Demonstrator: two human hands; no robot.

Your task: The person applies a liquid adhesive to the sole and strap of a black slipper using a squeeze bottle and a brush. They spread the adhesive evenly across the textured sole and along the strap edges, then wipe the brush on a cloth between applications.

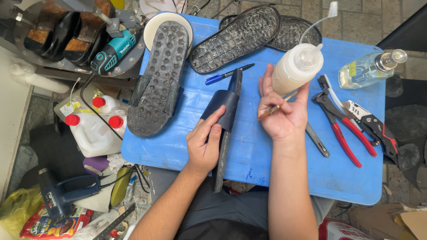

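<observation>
Left hand (203, 144) laid flat on a dark blue strap piece (222, 109), fingers (212, 124) close together and pressing down, not curled round anything; strap under the fingertips and arched over a long black strip (224, 146) running from beyond the fingertips back past the wrist and off the near edge of the blue worktop (249, 151)

Right hand (282, 113) palm up, thumb and forefinger pinched on a thin brush (276, 107), remaining fingers spread loosely upward; brush lying across the fingertips, bristle end hard to make out. Just beyond those fingers, a squeeze bottle (297, 66) of pale liquid with a long nozzle

Judged by looks: strap thin, soft and bendy, likely light and prone to spring back from its curve, so best held flat by broad finger pressure near its edge, as here. Strip long, narrow and floppy, likely to sag where overhanging; better gripped close to the strap than at the free end. Brush very light, fit only for a fingertip pinch

Outward of the left fingers, a black sole (158, 80) tread up; ahead of both hands, a second sole (238, 38). Outward of the right fingers, red-handled pliers (342, 129) and a clear pump bottle (369, 69); a blue pen (227, 74) ahead of the left fingertips
</observation>
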